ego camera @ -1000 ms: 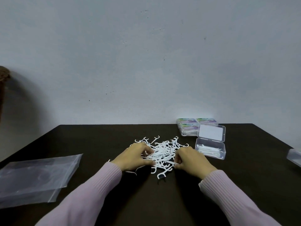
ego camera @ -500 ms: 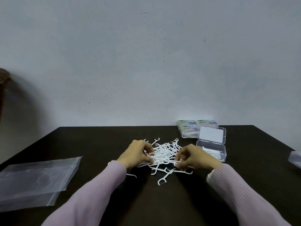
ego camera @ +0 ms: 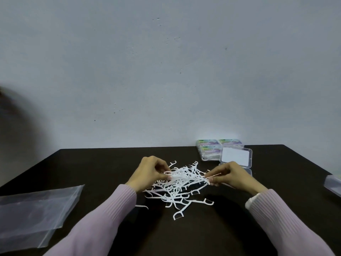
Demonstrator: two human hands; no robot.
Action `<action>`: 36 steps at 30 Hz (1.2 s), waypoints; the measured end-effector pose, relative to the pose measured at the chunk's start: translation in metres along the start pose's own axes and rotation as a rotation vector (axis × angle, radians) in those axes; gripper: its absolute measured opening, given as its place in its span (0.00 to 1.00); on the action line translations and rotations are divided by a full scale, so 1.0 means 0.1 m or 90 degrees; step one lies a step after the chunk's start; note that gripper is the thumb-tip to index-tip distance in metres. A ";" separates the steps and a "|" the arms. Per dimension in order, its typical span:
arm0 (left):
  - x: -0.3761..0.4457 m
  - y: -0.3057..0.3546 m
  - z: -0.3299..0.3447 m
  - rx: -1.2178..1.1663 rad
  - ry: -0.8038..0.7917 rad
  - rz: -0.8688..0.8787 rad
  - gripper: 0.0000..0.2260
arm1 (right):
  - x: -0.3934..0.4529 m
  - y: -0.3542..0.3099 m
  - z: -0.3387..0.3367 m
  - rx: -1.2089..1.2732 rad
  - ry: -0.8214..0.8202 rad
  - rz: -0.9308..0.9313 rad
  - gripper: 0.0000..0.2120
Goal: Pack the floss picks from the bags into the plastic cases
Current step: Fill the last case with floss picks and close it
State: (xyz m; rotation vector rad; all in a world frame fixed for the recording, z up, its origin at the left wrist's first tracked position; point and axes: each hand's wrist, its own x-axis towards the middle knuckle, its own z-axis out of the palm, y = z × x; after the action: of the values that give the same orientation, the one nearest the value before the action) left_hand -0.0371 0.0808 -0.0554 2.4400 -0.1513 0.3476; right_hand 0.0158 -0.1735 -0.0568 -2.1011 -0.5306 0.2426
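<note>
A loose pile of white floss picks (ego camera: 177, 193) lies in the middle of the dark table (ego camera: 103, 163). My left hand (ego camera: 149, 172) and my right hand (ego camera: 232, 175) each pinch one end of a bunch of picks (ego camera: 186, 177), held a little above the pile. An open clear plastic case (ego camera: 249, 171) sits just behind my right hand, which hides most of it; its lid (ego camera: 236, 157) stands raised. An empty clear bag (ego camera: 33, 209) lies flat at the left.
Closed labelled cases (ego camera: 212, 151) are stacked at the back against the wall. Another clear case (ego camera: 333, 185) shows at the right frame edge. Stray picks lie toward the table's front, such as one (ego camera: 178, 216) nearest me.
Both hands have risen off the table with a bunch of picks between them. My right hand has shifted right, in front of the open case.
</note>
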 end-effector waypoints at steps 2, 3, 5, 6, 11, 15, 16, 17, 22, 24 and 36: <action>0.03 0.02 -0.02 -0.012 0.001 0.005 0.05 | -0.02 0.02 -0.10 0.028 0.025 0.014 0.07; 0.05 0.03 -0.03 -0.017 0.002 0.006 0.05 | -0.03 0.02 -0.14 0.045 0.042 0.020 0.08; 0.09 0.07 -0.04 -0.044 0.011 0.010 0.06 | -0.07 0.04 -0.24 0.053 0.084 0.021 0.08; 0.10 0.10 -0.03 -0.068 0.015 0.011 0.06 | -0.08 0.05 -0.29 0.051 0.111 0.021 0.08; 0.25 0.26 0.04 -0.153 0.000 0.019 0.05 | -0.13 0.19 -0.55 0.077 0.204 0.083 0.08; 0.44 0.39 0.12 -0.202 -0.013 0.038 0.06 | -0.17 0.32 -0.67 0.032 0.236 0.115 0.08; 0.49 0.43 0.15 -0.215 -0.013 0.039 0.06 | -0.16 0.33 -0.67 0.010 0.227 0.120 0.07; 0.54 0.46 0.18 -0.233 -0.014 0.040 0.07 | -0.14 0.32 -0.66 -0.011 0.212 0.124 0.07; 0.74 0.66 0.47 -0.320 -0.047 0.019 0.11 | -0.07 0.27 -0.60 -0.095 0.185 0.089 0.12; 0.80 0.73 0.59 -0.355 -0.059 0.010 0.08 | -0.06 0.29 -0.60 -0.129 0.206 0.072 0.13; 1.03 0.92 1.12 -0.314 -0.106 0.007 0.09 | -0.09 0.37 -0.63 -0.014 0.290 0.094 0.13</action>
State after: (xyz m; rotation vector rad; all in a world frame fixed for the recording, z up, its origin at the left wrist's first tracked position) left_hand 0.0665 -0.0633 -0.0540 1.9758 -0.2860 0.0942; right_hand 0.0416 -0.2423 -0.0531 -2.1290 -0.1079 -0.1596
